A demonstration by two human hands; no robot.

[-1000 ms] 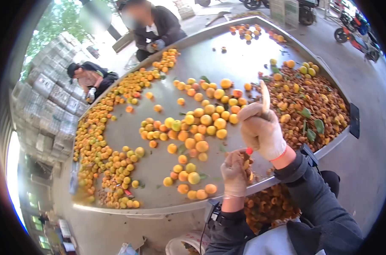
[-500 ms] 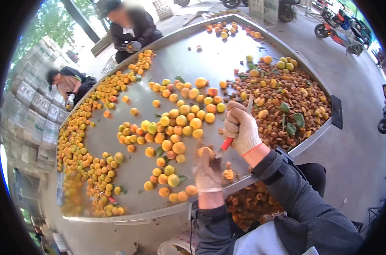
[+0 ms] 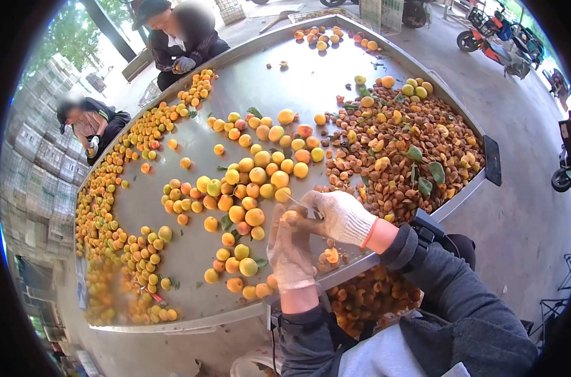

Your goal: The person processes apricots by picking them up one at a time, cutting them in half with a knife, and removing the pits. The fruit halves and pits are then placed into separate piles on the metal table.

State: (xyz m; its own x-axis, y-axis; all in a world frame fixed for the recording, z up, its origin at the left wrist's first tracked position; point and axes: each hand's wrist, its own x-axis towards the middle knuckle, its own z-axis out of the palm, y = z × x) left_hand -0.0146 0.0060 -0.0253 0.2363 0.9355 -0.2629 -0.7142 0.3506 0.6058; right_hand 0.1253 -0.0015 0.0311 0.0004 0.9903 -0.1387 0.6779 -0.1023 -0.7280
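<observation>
Left hand: white-gloved left hand [image 3: 290,251], fingers curled up around a small orange apricot [image 3: 290,217].
Right hand: white-gloved right hand [image 3: 342,217], fingers clenched on a thin-bladed knife [image 3: 296,202].
Apricot: between the 2 hands, blade touching its top, over the round steel table [image 3: 313,78].
Right of hands: heap of brown pits [image 3: 417,135].

My gloved left hand [image 3: 290,251] pinches a small, round orange apricot [image 3: 290,218] in its fingertips, just above the near rim of the steel table [image 3: 298,88]. The thin knife [image 3: 300,202], gripped in my gloved right hand [image 3: 343,217], has its blade against the fruit's top, pointing toward the table's middle.
</observation>
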